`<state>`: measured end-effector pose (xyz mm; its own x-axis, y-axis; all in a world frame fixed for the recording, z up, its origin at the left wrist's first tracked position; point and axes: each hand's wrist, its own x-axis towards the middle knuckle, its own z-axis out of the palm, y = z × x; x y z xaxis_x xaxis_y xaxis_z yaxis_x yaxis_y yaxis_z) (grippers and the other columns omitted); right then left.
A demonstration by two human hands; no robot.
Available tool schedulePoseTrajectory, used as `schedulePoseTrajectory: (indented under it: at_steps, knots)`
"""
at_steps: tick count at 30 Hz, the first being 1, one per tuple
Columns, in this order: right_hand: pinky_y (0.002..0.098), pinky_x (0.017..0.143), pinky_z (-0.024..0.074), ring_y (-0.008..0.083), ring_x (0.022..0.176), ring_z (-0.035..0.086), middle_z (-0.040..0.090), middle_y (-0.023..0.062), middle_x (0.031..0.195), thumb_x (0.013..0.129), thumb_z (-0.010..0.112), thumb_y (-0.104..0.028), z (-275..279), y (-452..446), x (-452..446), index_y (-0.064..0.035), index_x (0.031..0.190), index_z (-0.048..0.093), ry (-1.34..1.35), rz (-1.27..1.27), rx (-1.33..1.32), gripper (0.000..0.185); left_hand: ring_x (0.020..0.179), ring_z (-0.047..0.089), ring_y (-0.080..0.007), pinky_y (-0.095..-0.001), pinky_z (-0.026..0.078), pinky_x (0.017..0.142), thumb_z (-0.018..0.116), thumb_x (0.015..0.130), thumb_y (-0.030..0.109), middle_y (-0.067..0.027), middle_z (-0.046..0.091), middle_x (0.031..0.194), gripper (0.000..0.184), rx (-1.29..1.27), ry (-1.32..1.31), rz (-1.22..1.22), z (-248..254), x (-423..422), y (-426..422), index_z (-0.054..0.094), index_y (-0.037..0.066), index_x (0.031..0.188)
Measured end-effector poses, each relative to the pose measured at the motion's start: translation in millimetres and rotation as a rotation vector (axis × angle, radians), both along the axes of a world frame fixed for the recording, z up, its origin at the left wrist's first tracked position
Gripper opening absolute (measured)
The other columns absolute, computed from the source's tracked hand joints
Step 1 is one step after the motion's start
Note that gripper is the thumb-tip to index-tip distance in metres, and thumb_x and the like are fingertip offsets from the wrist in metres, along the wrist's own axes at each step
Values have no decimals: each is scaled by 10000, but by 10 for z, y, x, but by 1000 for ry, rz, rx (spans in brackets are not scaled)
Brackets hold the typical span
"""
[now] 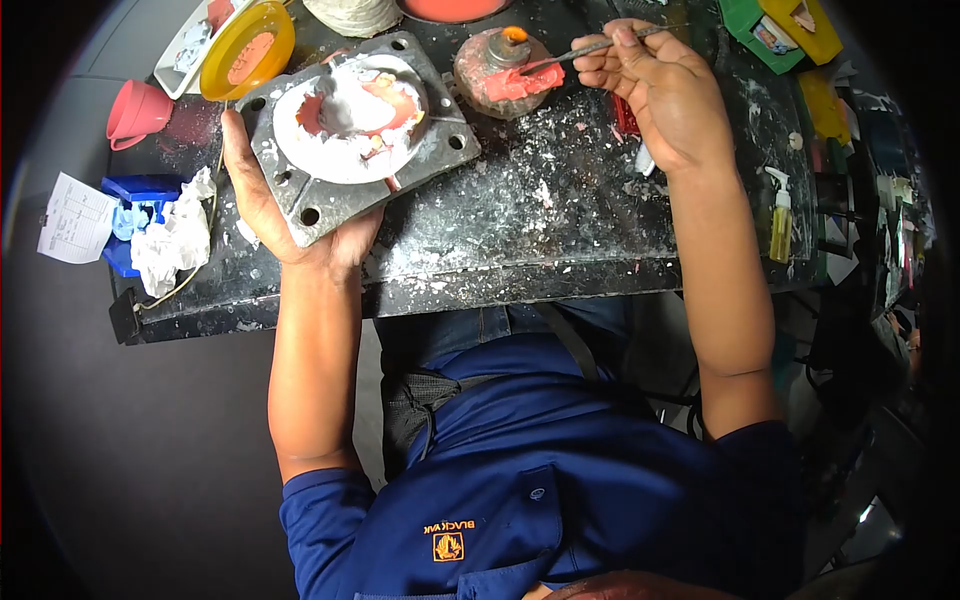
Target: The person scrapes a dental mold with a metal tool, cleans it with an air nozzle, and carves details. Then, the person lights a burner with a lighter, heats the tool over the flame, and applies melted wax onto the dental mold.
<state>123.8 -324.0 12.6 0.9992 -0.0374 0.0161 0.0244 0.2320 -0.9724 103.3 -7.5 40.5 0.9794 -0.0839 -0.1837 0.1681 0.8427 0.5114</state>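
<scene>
My left hand (pixel 275 205) grips a square dark metal dental flask (pixel 330 205) from below, tilted above the bench. White plaster (pixel 345 165) fills its round middle, with pink wax (pixel 388 105) around a pale hollow. Between the fingers of my right hand (pixel 665 95) is a thin wax spatula (pixel 600 46). Its tip reaches a lump of pink wax (pixel 525 82) at the side of a spirit lamp (pixel 482 75). An orange flame (pixel 515 35) shows at the lamp's wick. Whether the wax lump rests on the lamp or hangs from the spatula, I cannot tell.
At the left are a yellow bowl (pixel 285 45), a pink cup (pixel 138 112), crumpled white paper (pixel 175 240) and a paper slip (pixel 76 218). A pump bottle (pixel 780 215) and a green-yellow container (pixel 780 30) stand right. White scraps litter the black bench (pixel 520 220).
</scene>
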Motion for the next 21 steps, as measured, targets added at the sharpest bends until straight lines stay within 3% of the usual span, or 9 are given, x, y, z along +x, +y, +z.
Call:
schedulePoseTrajectory:
  at_steps: [3,21]
  knots:
    - [368,907,575,253,970,710,714,219,1121,1066,559,-158,-24,38,7,13,1130,600,14,18,-41,187,1349,512,-359,-596,359,1161,599,936,614,-162,558,1463,787,61,29,46,9,10,-34,509,40,1466]
    - [342,859,585,203,916,714,737,178,1071,1062,571,-163,-13,71,6,33,1081,658,89,-27,-111,215,1339,518,-345,-575,361,1162,591,946,608,-148,565,1452,760,51,58,70,66,-22,-79,524,42,1448]
